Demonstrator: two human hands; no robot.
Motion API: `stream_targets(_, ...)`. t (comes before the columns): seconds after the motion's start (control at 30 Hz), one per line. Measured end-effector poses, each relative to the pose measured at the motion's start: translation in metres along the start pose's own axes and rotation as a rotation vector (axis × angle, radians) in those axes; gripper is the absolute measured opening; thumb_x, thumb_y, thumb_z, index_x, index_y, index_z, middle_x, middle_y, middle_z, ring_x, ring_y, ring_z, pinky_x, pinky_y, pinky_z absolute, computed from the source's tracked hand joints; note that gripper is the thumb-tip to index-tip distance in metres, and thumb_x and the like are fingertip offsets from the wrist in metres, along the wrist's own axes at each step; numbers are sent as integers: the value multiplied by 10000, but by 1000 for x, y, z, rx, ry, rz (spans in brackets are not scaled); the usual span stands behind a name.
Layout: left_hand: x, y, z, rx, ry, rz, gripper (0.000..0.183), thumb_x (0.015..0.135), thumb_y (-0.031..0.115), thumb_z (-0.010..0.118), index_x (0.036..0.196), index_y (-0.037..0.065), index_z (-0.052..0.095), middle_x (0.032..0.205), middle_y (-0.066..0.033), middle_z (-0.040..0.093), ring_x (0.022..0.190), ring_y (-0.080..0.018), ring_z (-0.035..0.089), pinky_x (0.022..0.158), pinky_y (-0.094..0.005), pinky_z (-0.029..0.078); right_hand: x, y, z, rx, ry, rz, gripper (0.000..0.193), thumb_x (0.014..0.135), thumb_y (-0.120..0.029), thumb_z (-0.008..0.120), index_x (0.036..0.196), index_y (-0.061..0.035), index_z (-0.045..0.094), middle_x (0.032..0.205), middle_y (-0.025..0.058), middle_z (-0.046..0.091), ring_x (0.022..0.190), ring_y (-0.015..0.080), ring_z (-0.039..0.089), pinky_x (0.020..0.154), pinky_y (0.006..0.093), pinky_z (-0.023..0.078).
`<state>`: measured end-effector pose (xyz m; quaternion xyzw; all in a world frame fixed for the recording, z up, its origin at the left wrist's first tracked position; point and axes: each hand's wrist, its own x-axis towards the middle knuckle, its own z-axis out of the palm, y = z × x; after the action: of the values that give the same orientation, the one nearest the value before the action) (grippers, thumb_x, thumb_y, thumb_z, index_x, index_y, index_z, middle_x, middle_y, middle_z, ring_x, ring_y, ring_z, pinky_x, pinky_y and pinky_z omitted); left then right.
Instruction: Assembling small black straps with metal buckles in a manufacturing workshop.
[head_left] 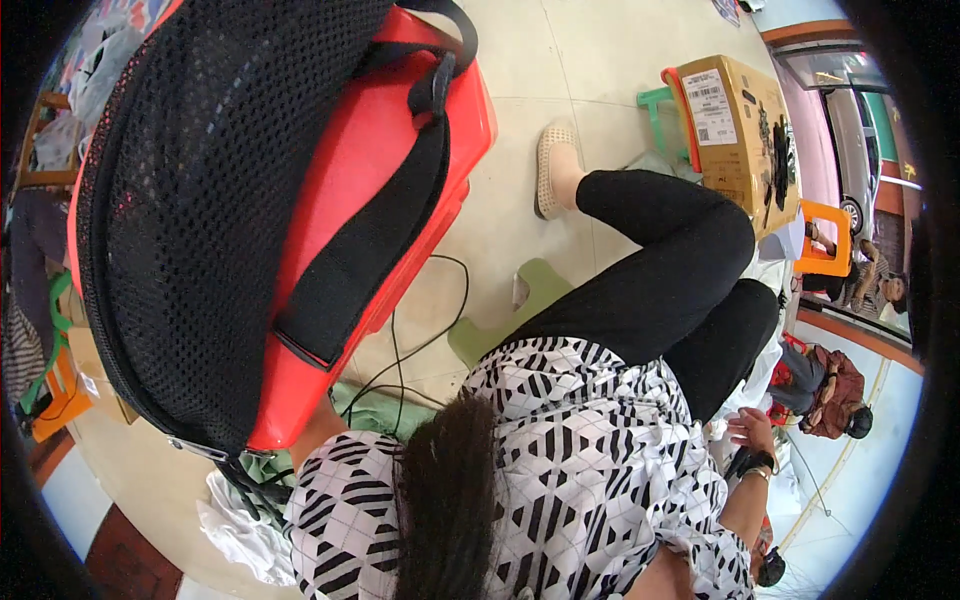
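Observation:
A large red case (320,250) with a black mesh side (200,200) and a zipped edge fills the left of the head view, close to the camera. A wide black strap (385,240) runs across its red face. My left forearm (318,432) goes up behind the case's lower end, and that hand is hidden. On the right, beside my hip, my right hand (752,430) is apart from the case, fingers loosely spread. Nothing shows in its grasp. A watch and a bracelet are on that wrist. White plastic and a dark thing lie next to it.
A cardboard box (735,150) with black pieces on top rests at the upper right by an orange stool (825,240). A green stool (545,285) stands near my legs. Black cables (395,345) trail over the floor. Another person (835,395) sits at the far right.

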<state>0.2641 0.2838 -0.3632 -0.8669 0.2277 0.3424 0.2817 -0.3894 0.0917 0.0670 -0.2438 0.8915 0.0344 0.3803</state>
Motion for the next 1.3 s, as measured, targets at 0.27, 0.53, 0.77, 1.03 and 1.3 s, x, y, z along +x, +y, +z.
stream_targets(0.27,-10,-1,11,152,-3,80,258,864,201,458,850,140,708,910,-39,688,859,-199,654,701,-375,495,21,-9,-4,-20,-4,-26,373,882,-288,532,1180,-66,504,910,94,658,724,180,642,607,328,501)
stream_targets(0.53,-27,-10,-27,298,78,127,255,861,205,462,833,150,709,889,-29,691,843,-187,656,688,-371,496,47,-1,6,66,-43,-50,324,882,-260,541,1139,-65,513,890,96,654,713,177,643,564,299,505)
stream_targets(0.77,-44,42,-44,134,111,234,278,852,179,451,839,49,697,937,-133,670,839,-235,666,718,-382,521,90,-2,29,85,-112,-244,327,875,-338,551,1101,-102,529,895,61,635,713,145,617,593,281,492)
stream_targets(1.03,-30,67,-96,-241,458,424,173,828,89,489,989,31,514,983,-198,609,960,-362,580,833,-454,446,83,-1,77,211,-206,-307,287,859,-238,516,1102,-90,558,878,38,636,710,130,621,609,249,478)
stream_targets(1.3,-37,123,-91,-431,60,-121,386,805,120,533,1184,51,496,1219,-189,487,1226,-304,409,984,-453,351,57,54,60,182,-100,-14,103,862,-159,474,908,-101,546,826,28,617,688,159,624,589,307,509)
